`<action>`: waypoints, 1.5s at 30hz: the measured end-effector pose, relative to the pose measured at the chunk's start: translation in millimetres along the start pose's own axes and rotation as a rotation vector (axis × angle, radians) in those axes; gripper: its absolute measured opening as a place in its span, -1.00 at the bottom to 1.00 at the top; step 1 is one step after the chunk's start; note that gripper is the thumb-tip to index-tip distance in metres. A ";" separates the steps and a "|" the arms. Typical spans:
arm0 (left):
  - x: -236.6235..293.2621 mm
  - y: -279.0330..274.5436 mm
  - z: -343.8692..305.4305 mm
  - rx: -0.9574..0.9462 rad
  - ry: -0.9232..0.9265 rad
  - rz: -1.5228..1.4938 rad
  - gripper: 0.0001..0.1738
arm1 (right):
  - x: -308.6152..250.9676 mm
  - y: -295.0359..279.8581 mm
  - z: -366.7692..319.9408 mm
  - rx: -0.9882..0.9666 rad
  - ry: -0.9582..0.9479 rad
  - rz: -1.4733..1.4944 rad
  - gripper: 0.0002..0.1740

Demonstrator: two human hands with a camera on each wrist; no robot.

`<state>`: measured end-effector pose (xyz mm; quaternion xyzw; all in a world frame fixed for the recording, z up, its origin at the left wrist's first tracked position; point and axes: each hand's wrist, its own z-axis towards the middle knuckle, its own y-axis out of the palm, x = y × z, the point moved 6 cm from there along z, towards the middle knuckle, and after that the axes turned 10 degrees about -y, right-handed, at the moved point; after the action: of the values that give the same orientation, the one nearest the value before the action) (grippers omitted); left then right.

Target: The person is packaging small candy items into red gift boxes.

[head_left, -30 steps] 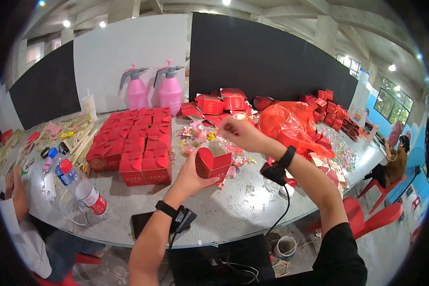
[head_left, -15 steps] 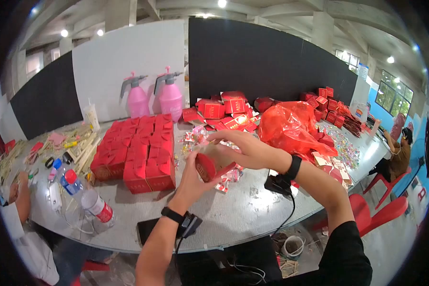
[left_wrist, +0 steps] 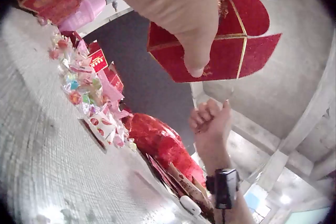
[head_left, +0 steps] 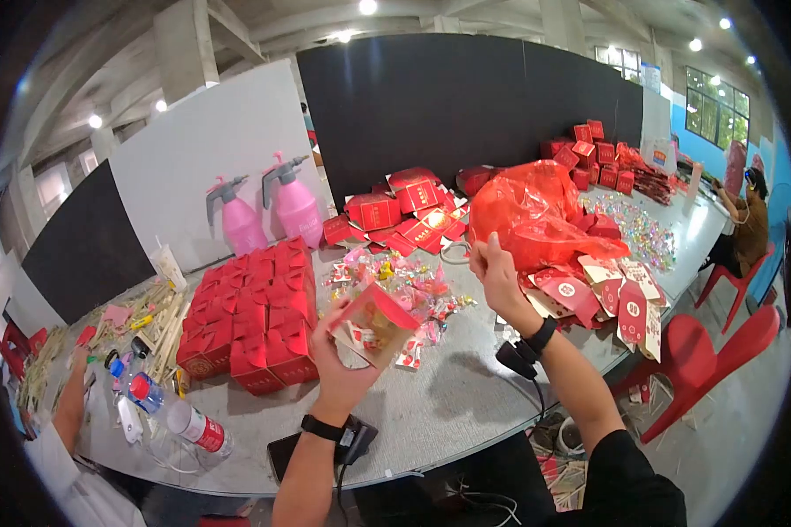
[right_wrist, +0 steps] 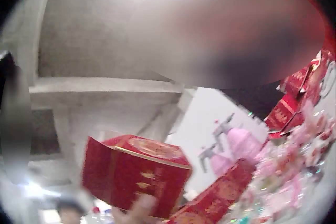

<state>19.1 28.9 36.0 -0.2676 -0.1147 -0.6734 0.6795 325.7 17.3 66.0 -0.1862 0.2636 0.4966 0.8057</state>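
Observation:
My left hand (head_left: 345, 373) holds a red card gift box (head_left: 385, 309) by its side, tilted above the table. Its flaps stand up, and the pale inside shows in the head view. In the left wrist view the thumb presses against the box's gold-lined red wall (left_wrist: 226, 50). My right hand (head_left: 498, 285) is raised to the right of the box, in front of a red plastic bag (head_left: 527, 211). Its fingers are loosely curled, and nothing shows in them in the left wrist view. Beneath and behind the box lies a heap of wrapped sweets (head_left: 431, 281).
Closed red boxes (head_left: 250, 316) stand in rows at left, beside plastic bottles (head_left: 198, 426) and a phone (head_left: 281, 452). Two pink spray bottles (head_left: 294, 206) stand behind. Flat box cards (head_left: 589, 299) lie at right, and more red boxes (head_left: 404, 211) at the back. People sit at both sides.
My right hand came down over the box's opening, then moved away right toward the red bag. The left hand has tilted the box. The head view has turned right.

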 end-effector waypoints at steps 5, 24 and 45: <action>-47.9 -1.7 0.5 0.106 -0.685 -0.437 0.08 | 50.7 -0.3 -27.1 -0.228 -0.013 -0.482 -0.53; -49.7 37.2 -25.5 -0.415 -0.851 -0.547 -0.37 | -42.7 60.2 -67.5 -0.557 -0.487 -0.120 -0.55; -50.7 42.3 -27.9 -0.423 -0.808 -0.472 -0.30 | -33.1 46.6 -63.0 -0.344 -0.355 -0.295 -0.65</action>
<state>51.3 55.6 -22.2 -0.6052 -0.2867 -0.6596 0.3414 256.6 -21.0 34.5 -0.2668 0.0004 0.4361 0.8594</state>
